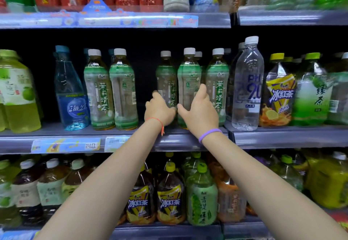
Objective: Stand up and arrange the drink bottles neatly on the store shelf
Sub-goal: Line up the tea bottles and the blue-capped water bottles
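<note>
Several green-labelled jasmine tea bottles with white caps stand on the middle shelf point(188, 142). My left hand point(159, 109), with a red string on its wrist, wraps the lower part of one tea bottle point(165, 74) that stands slightly further back. My right hand point(198, 111), above a purple wristband, closes around the neighbouring tea bottle point(188, 76), thumb on its left side and fingers on its right. Both bottles are upright. Two more tea bottles point(111, 89) stand to the left across a dark gap, and another point(217, 81) stands just right of my right hand.
A blue bottle point(70, 93) and a yellow-green drink point(17, 93) stand at the left. A clear water bottle point(247, 83), an iced tea bottle point(278, 93) and a green tea bottle point(312, 93) fill the right. Full shelves run above and below.
</note>
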Demonstrator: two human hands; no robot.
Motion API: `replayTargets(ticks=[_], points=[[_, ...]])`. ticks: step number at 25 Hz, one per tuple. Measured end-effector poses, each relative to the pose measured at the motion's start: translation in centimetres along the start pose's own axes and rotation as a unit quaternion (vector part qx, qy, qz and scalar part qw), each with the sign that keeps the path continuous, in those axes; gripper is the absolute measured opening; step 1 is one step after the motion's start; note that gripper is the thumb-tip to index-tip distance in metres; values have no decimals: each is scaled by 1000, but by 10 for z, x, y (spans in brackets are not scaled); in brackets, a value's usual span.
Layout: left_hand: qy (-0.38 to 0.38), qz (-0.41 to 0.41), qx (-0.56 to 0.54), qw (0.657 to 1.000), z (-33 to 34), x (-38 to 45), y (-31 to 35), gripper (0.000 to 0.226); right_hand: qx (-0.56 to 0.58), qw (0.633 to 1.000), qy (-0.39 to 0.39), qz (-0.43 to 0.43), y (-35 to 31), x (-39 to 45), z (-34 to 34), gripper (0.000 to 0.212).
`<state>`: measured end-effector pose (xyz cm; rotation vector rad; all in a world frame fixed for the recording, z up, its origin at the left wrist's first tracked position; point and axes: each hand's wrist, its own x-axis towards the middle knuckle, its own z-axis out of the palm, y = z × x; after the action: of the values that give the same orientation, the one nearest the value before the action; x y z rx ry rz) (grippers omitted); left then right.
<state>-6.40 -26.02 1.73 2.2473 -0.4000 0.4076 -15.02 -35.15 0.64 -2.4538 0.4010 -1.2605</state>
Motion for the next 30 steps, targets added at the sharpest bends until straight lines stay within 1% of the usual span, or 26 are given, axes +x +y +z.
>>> replayTargets(ticks=[2, 3, 4, 6, 7, 8, 10, 11, 12, 13, 14, 15, 16, 17, 19, 20, 21, 22, 23, 24, 25, 26, 27, 28, 29, 30], points=[[55, -22, 49, 997, -3, -9, 4, 86, 1, 999, -40, 7, -1, 1, 3, 83], [93, -15, 49, 994, -6, -13, 5, 87, -1, 999, -53, 4, -2, 1, 4, 84], [138, 12, 19, 990, -8, -16, 5, 82, -2, 998, -62, 0, -3, 1, 5, 84], [208, 90, -116, 967, -11, -24, 10, 61, 21, 996, -88, -12, -6, 1, 2, 81], [217, 125, -183, 951, -11, -30, 13, 55, 43, 992, -115, -16, -7, 2, -1, 78], [212, 153, -218, 940, -10, -35, 17, 54, 64, 987, -146, -21, -7, 2, -4, 72], [181, 181, -219, 942, -6, -41, 22, 66, 69, 979, -188, -47, -3, 1, -11, 52], [171, 175, -201, 949, -4, -41, 23, 73, 36, 982, -174, -70, 0, -1, -15, 42], [171, 163, -178, 955, -2, -41, 23, 79, -13, 988, -119, -95, 5, -2, -19, 35], [173, 151, -152, 961, 0, -40, 21, 85, -60, 991, -33, -112, 11, -2, -21, 34], [167, 139, -127, 968, 1, -39, 19, 92, -89, 987, 57, -117, 18, -1, -23, 39], [152, 124, -105, 975, 3, -39, 17, 100, -98, 980, 128, -114, 23, 0, -24, 49], [135, 110, -87, 981, 5, -39, 15, 106, -87, 978, 163, -100, 27, 2, -25, 61], [122, 98, -70, 985, 8, -40, 14, 110, -60, 982, 158, -80, 30, 3, -24, 71], [120, 81, -48, 988, 12, -41, 12, 109, 26, 996, 84, 3, 32, 8, -21, 83], [124, 74, -33, 989, 12, -42, 12, 107, 65, 995, 42, 57, 35, 13, -18, 82], [132, 67, -15, 989, 11, -43, 12, 106, 95, 989, -2, 111, 38, 20, -17, 76], [149, 64, 10, 987, 10, -45, 12, 104, 114, 980, -46, 156, 41, 26, -18, 66], [183, 74, 43, 979, 10, -46, 12, 101, 124, 972, -84, 179, 42, 30, -22, 59], [232, 106, 72, 964, 9, -49, 11, 95, 126, 969, -111, 184, 42, 32, -24, 56], [281, 159, 77, 943, 9, -51, 12, 86, 126, 968, -126, 176, 41, 31, -26, 57], [310, 220, 52, 924, 10, -52, 14, 77, 126, 970, -133, 159, 39, 30, -26, 58], [305, 271, -5, 913, 11, -52, 18, 69, 128, 972, -140, 136, 34, 27, -25, 56], [258, 291, -80, 918, 11, -54, 25, 62, 128, 974, -152, 113, 28, 23, -23, 51], [188, 275, -157, 930, 11, -57, 32, 60, 122, 976, -160, 87, 21, 19, -21, 43], [118, 235, -223, 939, 12, -60, 38, 64, 108, 979, -165, 56, 17, 18, -18, 34]])
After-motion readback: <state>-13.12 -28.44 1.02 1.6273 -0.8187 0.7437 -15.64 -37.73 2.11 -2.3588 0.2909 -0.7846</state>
